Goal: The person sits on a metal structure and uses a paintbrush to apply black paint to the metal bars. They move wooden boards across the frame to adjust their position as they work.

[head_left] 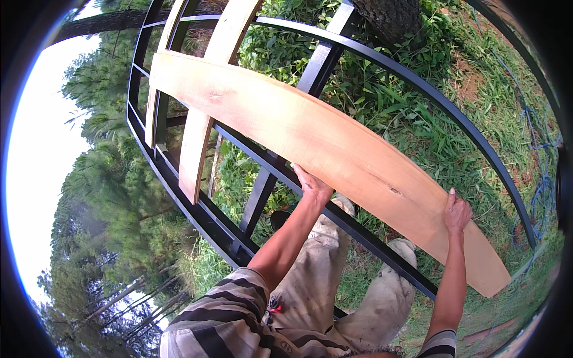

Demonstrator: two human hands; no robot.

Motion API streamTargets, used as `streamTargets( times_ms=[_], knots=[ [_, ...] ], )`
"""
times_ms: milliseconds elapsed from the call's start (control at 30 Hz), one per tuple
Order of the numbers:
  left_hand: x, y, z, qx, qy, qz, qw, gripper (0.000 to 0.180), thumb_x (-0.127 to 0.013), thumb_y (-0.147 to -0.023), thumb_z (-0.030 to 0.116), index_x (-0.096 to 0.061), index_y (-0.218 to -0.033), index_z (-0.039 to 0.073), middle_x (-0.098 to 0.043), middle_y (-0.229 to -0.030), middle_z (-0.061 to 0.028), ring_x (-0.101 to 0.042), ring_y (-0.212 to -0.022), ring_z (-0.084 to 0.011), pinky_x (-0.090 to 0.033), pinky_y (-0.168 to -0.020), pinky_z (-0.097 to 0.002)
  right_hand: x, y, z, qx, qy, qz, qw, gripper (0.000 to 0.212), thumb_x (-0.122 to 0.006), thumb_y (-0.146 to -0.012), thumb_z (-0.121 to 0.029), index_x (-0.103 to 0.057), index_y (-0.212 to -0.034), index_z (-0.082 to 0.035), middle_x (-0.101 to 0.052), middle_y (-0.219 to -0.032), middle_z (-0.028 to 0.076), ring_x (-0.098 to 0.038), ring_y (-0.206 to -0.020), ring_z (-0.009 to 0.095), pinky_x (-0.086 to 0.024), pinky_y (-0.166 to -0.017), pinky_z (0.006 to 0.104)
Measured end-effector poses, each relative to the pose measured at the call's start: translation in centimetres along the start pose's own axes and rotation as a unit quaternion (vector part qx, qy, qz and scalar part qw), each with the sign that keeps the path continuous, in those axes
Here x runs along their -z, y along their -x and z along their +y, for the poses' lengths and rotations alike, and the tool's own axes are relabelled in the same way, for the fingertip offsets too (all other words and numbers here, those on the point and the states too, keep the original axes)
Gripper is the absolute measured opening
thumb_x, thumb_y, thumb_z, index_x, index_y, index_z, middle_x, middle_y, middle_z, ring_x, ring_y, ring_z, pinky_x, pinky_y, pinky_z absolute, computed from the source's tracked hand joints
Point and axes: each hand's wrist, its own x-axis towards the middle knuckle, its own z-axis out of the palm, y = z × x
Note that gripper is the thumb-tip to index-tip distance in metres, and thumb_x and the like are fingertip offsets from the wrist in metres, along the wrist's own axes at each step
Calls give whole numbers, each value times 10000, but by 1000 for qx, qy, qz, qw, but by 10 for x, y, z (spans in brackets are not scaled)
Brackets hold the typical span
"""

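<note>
A long pale wooden board lies slantwise above a black metal frame, its near end at the lower right. My left hand grips the near long edge around the middle, some fingers hidden beneath the wood. Close to the right end, my right hand is closed on the board with the thumb up; the other fingers are partly hidden. Toward its far left end the board crosses over a shorter plank that rests across the frame.
Another narrow plank lies across the frame at the far left. A tree trunk rises from green plants at the back. Tangled blue rope is on the grass at the right. My legs stand close to a black frame bar.
</note>
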Motion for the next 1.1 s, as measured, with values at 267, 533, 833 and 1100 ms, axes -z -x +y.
streamTargets(
  times_ms=[267, 533, 833, 1100],
  knots=[
    [7, 178, -152, 174, 75, -7, 982, 1047, -389, -890, 865, -313, -1593, 93, -329, -1670, -107, -292, -1530, -315, -191, -1267, -495, 76, 116, 233, -76, 46, 27, 996, 654, -425, -1070, -418, -703, -747, 78, -639, -733, 328, -630, -747, 518, -460, -718, 594],
    [14, 274, -246, 266, 147, 3, 953, 1056, -419, -888, 850, -336, -1566, 44, -381, -1635, -120, -342, -1508, -298, -216, -1278, -443, 153, 195, 341, -81, 50, 35, 995, 554, -441, -1068, -342, -694, -833, 90, -618, -732, 327, -602, -702, 520, -447, -665, 587],
    [25, 327, -299, 337, 65, -20, 939, 1117, -294, -897, 889, -248, -1613, 33, -258, -1691, -115, -232, -1550, -300, -187, -1261, -452, 170, 236, 439, -105, 57, 22, 993, 556, -424, -1077, -337, -674, -840, 99, -609, -739, 332, -589, -705, 521, -436, -657, 581],
    [15, 347, -318, 363, 49, 31, 930, 1070, -294, -922, 864, -256, -1616, 51, -280, -1686, -100, -247, -1548, -269, -178, -1263, -431, 184, 263, 465, -124, 75, 22, 989, 582, -400, -1085, -344, -670, -838, 108, -628, -772, 344, -588, -716, 537, -430, -662, 603]
  ],
)
